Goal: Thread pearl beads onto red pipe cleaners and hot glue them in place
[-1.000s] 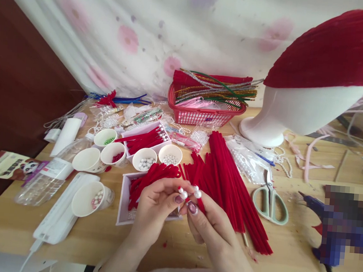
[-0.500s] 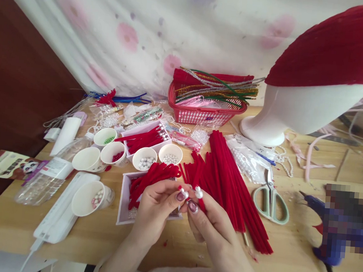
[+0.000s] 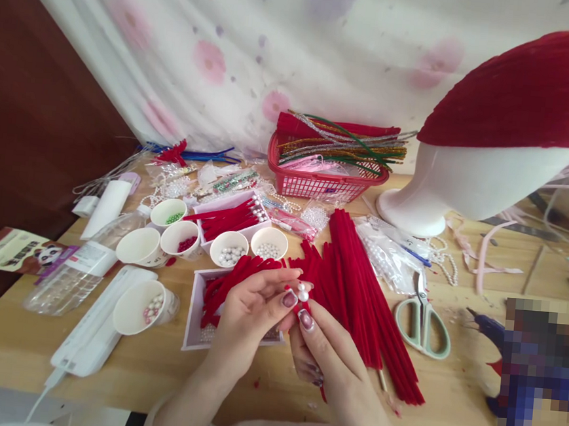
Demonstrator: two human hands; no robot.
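— What's in the containers, starting from the near edge of the worktop [image 3: 117, 390]?

— A paper cup [image 3: 135, 307] lying tilted with a few pearl beads inside. Beside it a shallow white box [image 3: 196, 311] full of red pipe cleaners. Behind those, four more cups: one empty [image 3: 139, 246], one with red beads [image 3: 180, 238], one with green beads [image 3: 168, 213], two with white pearls [image 3: 229, 248]. At the back, a red basket [image 3: 324, 180] of mixed-colour pipe cleaners.

— And the hands?

— Both are raised just above the white box, palms turned inward. The left hand [image 3: 247, 315] and right hand [image 3: 325, 354] meet at the fingers [image 3: 289, 299], which pinch a pearl-tipped red stem [image 3: 302, 294] between thumbs and forefingers; the other fingers are curled loosely.

— Any writing?

— A printed packet with a panda [image 3: 20, 251] at the left edge; its lettering is too small to read.
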